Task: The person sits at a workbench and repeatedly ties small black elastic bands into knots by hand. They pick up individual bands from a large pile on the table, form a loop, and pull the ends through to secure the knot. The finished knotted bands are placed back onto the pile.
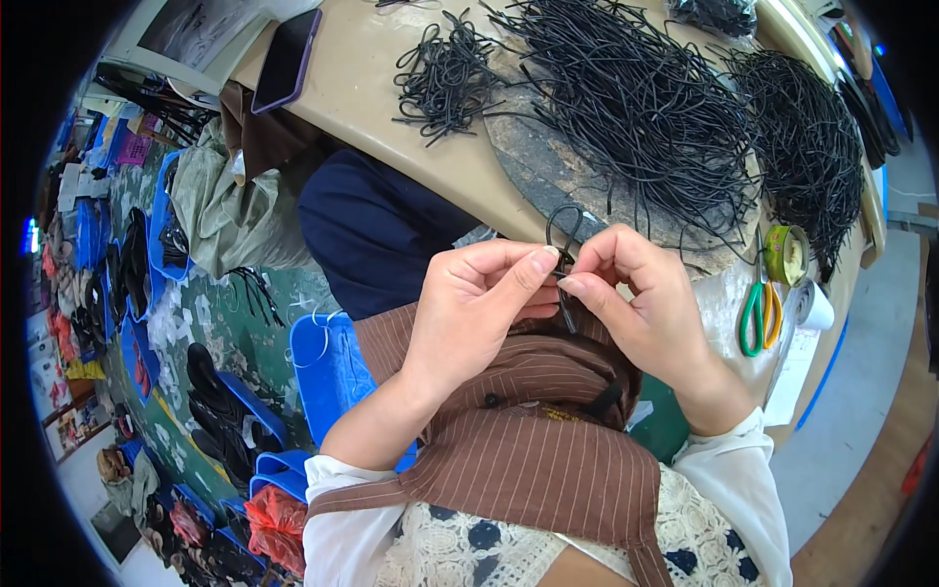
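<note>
Both hands meet over my lap, in front of the table edge. My left hand (486,298) pinches a thin black cord (553,217) between thumb and index finger. My right hand (636,293) pinches the same cord just beside it. A loop of the cord stands up above the fingertips, and an end hangs below them. Whether it is knotted I cannot tell, since the fingers cover the middle. Beyond my hands, a large pile of black cords (626,98) lies on a round grey board (528,147).
A smaller cord bundle (445,83) and another heap (807,137) flank the pile. Green- and yellow-handled scissors (751,318), a tape roll (785,254) and a white roll (812,306) lie at right. A phone (287,61) rests at upper left; a blue bin (333,367) stands below.
</note>
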`<control>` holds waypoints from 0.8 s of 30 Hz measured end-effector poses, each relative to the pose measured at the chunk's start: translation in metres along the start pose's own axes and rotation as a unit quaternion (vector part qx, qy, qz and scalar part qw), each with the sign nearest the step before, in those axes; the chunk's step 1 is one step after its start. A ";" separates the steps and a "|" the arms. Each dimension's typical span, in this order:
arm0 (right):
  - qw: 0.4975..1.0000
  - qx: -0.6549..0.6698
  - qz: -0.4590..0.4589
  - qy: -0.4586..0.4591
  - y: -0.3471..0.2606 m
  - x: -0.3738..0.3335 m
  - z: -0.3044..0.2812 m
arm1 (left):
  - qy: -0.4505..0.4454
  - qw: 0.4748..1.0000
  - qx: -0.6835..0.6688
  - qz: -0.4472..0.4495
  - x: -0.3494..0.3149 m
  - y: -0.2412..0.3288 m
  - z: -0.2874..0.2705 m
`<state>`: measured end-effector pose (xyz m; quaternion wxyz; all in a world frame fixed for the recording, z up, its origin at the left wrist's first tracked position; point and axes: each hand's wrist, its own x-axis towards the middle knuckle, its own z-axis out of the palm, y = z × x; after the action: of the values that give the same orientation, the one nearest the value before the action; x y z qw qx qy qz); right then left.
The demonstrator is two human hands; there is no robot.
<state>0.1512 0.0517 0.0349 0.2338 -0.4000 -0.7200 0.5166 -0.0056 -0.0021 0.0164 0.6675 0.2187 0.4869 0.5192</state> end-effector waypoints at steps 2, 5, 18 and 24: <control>1.000 -0.030 -0.004 0.001 -0.002 0.001 0.001 | -0.008 1.000 -0.030 0.001 0.002 -0.001 0.000; 0.998 -0.066 -0.023 0.005 -0.003 0.001 0.001 | -0.016 1.000 -0.012 0.003 0.004 -0.004 -0.002; 0.976 -0.182 -0.114 0.025 -0.008 0.007 -0.009 | -0.076 0.974 -0.190 -0.097 0.004 0.000 -0.004; 0.971 -0.196 -0.137 0.009 -0.010 0.008 -0.014 | -0.125 0.963 -0.219 -0.093 0.004 0.000 -0.003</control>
<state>0.1541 0.0645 0.0492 0.2259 -0.3396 -0.8532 0.3251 -0.0080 0.0015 0.0136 0.8002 0.0840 0.2922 0.5169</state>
